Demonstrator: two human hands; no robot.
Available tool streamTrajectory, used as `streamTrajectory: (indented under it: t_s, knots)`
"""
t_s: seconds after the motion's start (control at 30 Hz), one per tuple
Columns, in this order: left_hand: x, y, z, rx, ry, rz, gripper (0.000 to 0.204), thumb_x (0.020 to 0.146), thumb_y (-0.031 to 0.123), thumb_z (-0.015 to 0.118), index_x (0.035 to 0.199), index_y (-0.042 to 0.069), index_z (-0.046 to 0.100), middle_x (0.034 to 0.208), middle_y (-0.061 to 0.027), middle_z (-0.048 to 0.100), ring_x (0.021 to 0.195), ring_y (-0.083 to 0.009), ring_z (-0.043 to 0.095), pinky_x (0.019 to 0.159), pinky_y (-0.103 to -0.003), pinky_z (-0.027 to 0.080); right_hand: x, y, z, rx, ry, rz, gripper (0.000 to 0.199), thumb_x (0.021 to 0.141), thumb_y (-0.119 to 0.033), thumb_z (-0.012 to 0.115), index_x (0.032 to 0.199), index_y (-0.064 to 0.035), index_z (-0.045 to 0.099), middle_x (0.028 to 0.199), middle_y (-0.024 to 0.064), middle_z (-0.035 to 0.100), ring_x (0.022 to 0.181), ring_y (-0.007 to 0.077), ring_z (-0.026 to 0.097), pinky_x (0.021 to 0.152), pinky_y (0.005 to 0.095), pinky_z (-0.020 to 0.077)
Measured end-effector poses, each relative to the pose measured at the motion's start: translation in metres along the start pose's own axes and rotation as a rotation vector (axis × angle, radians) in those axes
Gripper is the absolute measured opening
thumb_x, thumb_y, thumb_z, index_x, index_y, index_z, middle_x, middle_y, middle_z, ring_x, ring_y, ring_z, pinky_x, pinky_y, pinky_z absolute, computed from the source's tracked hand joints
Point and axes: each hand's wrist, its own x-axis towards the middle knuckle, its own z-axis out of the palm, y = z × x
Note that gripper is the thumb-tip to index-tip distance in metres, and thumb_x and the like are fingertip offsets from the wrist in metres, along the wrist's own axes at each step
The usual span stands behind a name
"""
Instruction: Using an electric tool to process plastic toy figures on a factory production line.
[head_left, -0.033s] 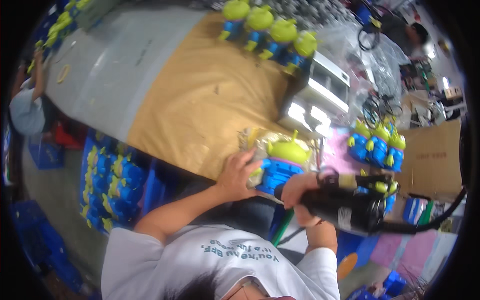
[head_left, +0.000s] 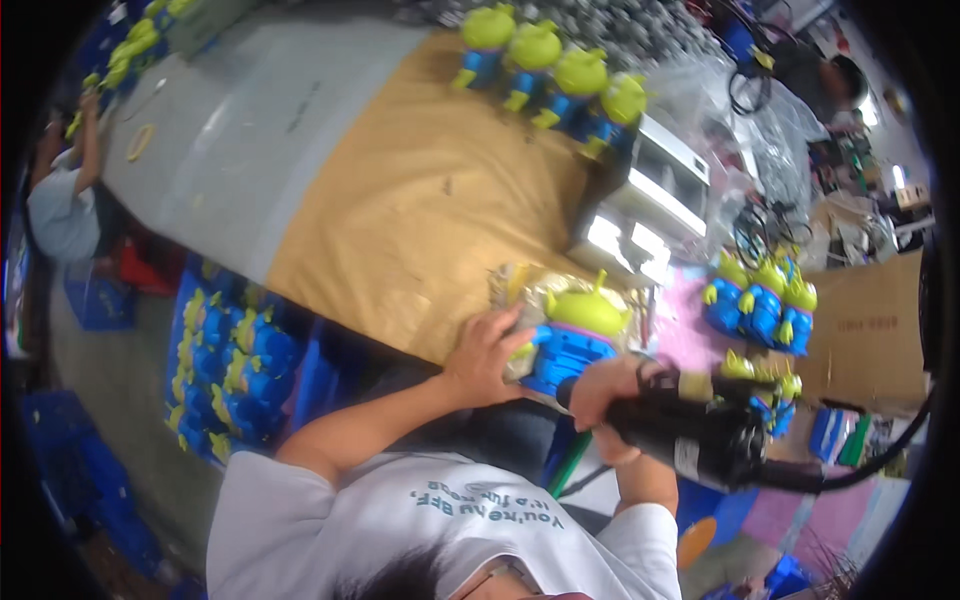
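A toy figure (head_left: 567, 358) with a lime-green head and blue body lies at the table's near edge, in front of me. My left hand (head_left: 488, 358) grips it by its left side, fingers bent around its lime-green arm. In my right hand (head_left: 608, 402) is a black power screwdriver (head_left: 690, 436), tilted, its front end close against the toy's lower body. The tip is hidden by my fingers. A cable runs from the tool's back end to the right. Under the toy lies a crumpled, yellowish padded piece (head_left: 517, 285).
Several similar toys (head_left: 535, 48) stand at the table's far edge, others (head_left: 762, 295) to the right beside a cardboard box (head_left: 866, 335). A white-fronted device (head_left: 664, 170) stands beyond my right hand. A blue crate (head_left: 318, 372) of toys sits at left; a co-worker (head_left: 62, 212) is far left.
The whole view has shifted slightly, so everything appears a little farther right and lower. Both hands keep their hold on the toy and the screwdriver.
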Motion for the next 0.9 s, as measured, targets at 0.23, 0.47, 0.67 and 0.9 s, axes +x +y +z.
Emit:
streamTrajectory:
  t_s: [0.23, 0.47, 0.67, 0.9]
  knots:
    - [-0.003, 0.0, -0.005, -0.049, 0.005, -0.012, 0.086, 0.065, 0.049, 0.079, 0.134, 0.012, 0.041, 0.141, -0.0215, 0.036, 0.124, -0.0369, 0.042, 0.102, -0.048, 0.032, 0.013, -0.012, 0.003, -0.061, -0.241, 0.137, 0.023, 0.056, 0.005, 0.071, 0.071, -0.0019, 0.055, 0.066, 0.0087, 0.061, 0.054, 0.0239, 0.061, 0.051, 0.0296, 0.0506]
    - [0.012, 0.024, -0.031, -0.049, -0.115, -0.248, 0.055, 0.076, 0.04, 0.075, 0.119, 0.011, 0.055, 0.118, -0.0164, 0.05, 0.106, -0.0355, 0.05, 0.09, -0.048, 0.039, 0.003, -0.011, 0.004, -0.009, -0.086, 0.147, 0.031, 0.071, -0.006, 0.076, 0.086, -0.0029, 0.05, 0.062, 0.0102, 0.058, 0.052, 0.0217, 0.058, 0.047, 0.0322, 0.0499]
    - [0.066, 0.028, -0.036, -0.036, -0.567, -0.456, 0.038, 0.087, 0.038, 0.065, 0.098, 0.001, 0.06, 0.089, -0.0176, 0.063, 0.079, -0.0333, 0.063, 0.072, -0.041, 0.05, 0.013, -0.04, -0.007, 0.151, 0.155, -0.008, 0.046, 0.081, -0.016, 0.071, 0.112, -0.002, 0.04, 0.063, 0.0016, 0.049, 0.047, 0.015, 0.048, 0.043, 0.0278, 0.0403]
    - [0.094, -0.038, -0.102, -0.985, -0.185, -0.588, 0.031, 0.095, 0.024, 0.058, 0.118, 0.003, 0.058, 0.107, -0.006, 0.064, 0.096, -0.0128, 0.06, 0.082, -0.031, 0.05, 0.01, -0.122, -0.069, 0.236, 0.477, -0.235, 0.043, 0.087, -0.014, 0.061, 0.119, -0.0015, 0.037, 0.073, 0.002, 0.044, 0.052, 0.0085, 0.043, 0.049, 0.0226, 0.0384]
